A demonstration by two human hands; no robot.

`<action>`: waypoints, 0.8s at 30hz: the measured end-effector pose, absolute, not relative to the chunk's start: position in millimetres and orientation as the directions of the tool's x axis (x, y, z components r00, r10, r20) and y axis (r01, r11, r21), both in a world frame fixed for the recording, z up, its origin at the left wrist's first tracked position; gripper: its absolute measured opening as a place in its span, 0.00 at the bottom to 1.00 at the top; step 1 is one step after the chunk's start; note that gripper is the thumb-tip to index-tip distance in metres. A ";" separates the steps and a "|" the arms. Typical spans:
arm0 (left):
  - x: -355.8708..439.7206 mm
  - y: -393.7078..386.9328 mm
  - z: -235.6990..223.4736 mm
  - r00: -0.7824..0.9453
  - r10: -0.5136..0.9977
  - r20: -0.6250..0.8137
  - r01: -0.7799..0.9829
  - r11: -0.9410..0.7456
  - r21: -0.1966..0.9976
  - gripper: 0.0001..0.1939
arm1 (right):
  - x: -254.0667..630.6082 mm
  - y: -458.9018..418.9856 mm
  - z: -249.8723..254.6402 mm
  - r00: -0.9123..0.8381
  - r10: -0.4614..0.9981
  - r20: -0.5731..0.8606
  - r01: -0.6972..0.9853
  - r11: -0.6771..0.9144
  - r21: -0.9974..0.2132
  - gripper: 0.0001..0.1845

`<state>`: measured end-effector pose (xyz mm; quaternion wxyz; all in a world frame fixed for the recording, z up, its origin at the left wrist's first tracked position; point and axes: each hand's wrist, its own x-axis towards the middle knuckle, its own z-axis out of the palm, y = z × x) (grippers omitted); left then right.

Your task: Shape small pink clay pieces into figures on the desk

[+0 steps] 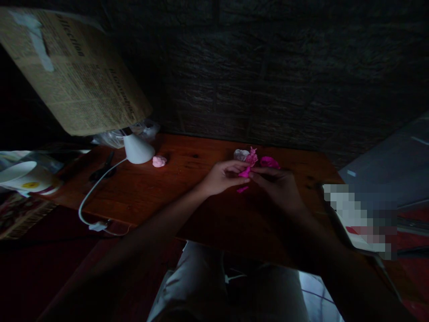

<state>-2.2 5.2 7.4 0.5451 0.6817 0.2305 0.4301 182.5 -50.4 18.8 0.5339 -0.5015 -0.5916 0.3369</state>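
Over the wooden table, my left hand [223,178] and my right hand [279,185] meet at their fingertips. Pinched between them is a small bright magenta piece [246,171], thin and soft-looking; whether it is paper or clay I cannot tell. A light pink crumpled piece [251,156] stands just behind my fingers, beside a whitish lump [240,154]. Another magenta piece [270,162] lies behind my right fingers. One small magenta scrap [242,189] is on the table in front of the hands.
Left on the table [187,179] are a pale pink lump [159,161], a lamp [139,150] with a newsprint shade and white cord, and dark scissors [103,169]. A paper cup [30,178] stands far left. At right lies a blurred-out device [358,219]. A dark wall rises behind.
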 end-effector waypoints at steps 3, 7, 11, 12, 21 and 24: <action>-2.9 1.4 8.6 0.511 0.759 0.404 -0.069 -0.432 0.899 0.19 | 183.2 -50.2 18.5 0.067 0.952 0.300 0.242 0.276 -0.930 0.11; -5.4 -1.9 13.8 0.533 0.694 0.484 0.081 -0.611 0.787 0.15 | 184.9 -50.2 18.1 0.022 0.964 0.263 0.249 0.250 -0.936 0.11; -7.1 -3.5 17.2 0.571 0.649 0.502 0.110 -0.666 0.738 0.13 | 185.3 -49.7 16.1 -0.028 0.969 0.246 0.238 0.246 -0.940 0.10; -7.0 -4.4 17.3 0.575 0.645 0.503 0.107 -0.669 0.736 0.12 | 184.9 -49.6 15.7 -0.023 0.968 0.250 0.235 0.248 -0.940 0.09; 6.3 -11.3 11.5 0.497 0.732 0.467 -0.005 -0.535 0.845 0.10 | 185.5 -46.7 20.4 0.077 0.983 0.164 0.175 0.149 -0.973 0.06; 9.5 -7.8 9.3 0.459 0.794 0.399 -0.122 -0.388 0.914 0.13 | 186.4 -44.9 18.5 0.100 0.988 0.121 0.067 0.114 -0.991 0.08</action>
